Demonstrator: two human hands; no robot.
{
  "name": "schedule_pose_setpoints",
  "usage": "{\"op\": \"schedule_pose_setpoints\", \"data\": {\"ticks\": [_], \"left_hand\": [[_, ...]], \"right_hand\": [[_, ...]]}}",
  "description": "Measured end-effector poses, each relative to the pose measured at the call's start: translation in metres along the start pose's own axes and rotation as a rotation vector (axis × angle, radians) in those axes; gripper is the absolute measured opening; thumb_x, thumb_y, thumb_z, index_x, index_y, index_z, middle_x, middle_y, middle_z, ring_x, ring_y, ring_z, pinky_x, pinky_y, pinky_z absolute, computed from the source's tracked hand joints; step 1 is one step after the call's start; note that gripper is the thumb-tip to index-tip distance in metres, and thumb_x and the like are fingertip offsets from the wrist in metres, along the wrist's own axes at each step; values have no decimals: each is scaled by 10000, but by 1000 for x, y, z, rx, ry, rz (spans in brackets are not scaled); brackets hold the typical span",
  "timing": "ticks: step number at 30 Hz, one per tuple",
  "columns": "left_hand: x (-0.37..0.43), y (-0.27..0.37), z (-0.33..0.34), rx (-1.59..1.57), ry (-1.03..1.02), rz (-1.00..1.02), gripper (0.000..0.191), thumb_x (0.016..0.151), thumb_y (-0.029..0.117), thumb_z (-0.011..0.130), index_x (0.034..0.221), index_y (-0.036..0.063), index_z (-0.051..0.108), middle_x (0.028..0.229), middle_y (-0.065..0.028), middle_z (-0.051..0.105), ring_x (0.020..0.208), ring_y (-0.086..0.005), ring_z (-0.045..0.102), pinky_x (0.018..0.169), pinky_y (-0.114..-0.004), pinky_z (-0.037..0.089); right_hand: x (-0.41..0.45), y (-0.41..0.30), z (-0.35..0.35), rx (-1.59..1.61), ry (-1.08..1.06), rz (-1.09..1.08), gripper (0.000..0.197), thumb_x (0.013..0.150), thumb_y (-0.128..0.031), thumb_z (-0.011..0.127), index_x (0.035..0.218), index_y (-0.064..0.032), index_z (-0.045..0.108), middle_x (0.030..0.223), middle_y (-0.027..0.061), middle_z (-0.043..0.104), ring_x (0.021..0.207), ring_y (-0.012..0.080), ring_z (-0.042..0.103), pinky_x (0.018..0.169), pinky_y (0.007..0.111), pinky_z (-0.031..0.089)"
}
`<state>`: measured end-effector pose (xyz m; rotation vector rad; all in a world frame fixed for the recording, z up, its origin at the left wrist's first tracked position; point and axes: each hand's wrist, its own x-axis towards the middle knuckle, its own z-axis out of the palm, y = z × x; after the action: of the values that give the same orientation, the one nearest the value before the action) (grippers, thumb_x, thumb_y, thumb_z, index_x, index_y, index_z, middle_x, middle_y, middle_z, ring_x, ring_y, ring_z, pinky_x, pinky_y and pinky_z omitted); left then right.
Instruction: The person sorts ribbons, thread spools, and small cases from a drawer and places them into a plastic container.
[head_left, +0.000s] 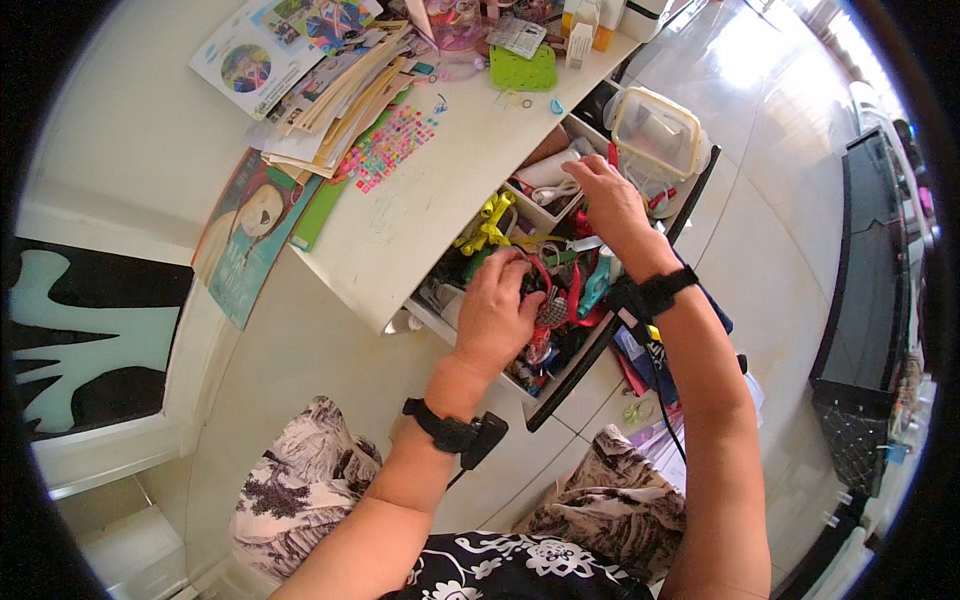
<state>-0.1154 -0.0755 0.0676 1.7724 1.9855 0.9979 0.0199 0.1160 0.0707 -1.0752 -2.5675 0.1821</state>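
An open desk drawer lies before me, full of small items. My left hand reaches into its near part, fingers bent over red ribbon and hair accessories. Their tips are partly lost in the clutter. Yellow ribbon bows sit just beyond this hand, and a teal plastic item lies to its right. My right hand is over the far half, fingertips by a white divided tray holding a white cable and a white cylinder. Whether it grips anything is hidden.
A clear lidded box rests at the drawer's far end. On the white desktop are stacked papers, sticker gems and a green tray. Papers and fabric lie on the floor right of the drawer.
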Motion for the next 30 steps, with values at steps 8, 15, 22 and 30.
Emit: {"op": "schedule_pose_setpoints", "data": {"ticks": [8, 15, 22, 30], "left_hand": [[43, 44, 20, -400, -167, 23, 511, 877, 156, 616, 1329, -6, 444, 1326, -210, 503, 1243, -343, 482, 1033, -367, 380], [57, 80, 37, -709, -345, -102, 547, 899, 98, 607, 1384, -2, 376, 1335, -186, 521, 1250, -254, 501, 1038, -344, 383], [50, 68, 53, -949, -432, -299, 483, 916, 79, 599, 1355, -4, 414, 1282, -146, 545, 1184, -204, 524, 1000, -317, 420], [42, 49, 67, -921, -348, -421, 416, 904, 76, 615, 1290, -3, 481, 1200, -118, 590, 1123, -182, 560, 967, -297, 452]], "right_hand": [[-14, 86, -43, -30, 128, 254, 348, 786, -23, 639, 1128, -87, 623, 1189, 136, 560, 1121, 335, 544, 959, 400, 458], [-1, 135, -50, -298, 2, 366, 593, 750, -109, 723, 1295, -83, 490, 1406, 121, 430, 1291, 320, 420, 1062, 421, 380], [5, 167, -35, -640, -96, 188, 408, 826, -85, 584, 1229, -63, 523, 1230, 124, 561, 1137, 287, 572, 829, 351, 552], [-12, 168, -37, -136, 206, 307, 230, 813, -139, 583, 1036, -104, 622, 1051, 99, 610, 939, 318, 632, 786, 398, 540]]}}
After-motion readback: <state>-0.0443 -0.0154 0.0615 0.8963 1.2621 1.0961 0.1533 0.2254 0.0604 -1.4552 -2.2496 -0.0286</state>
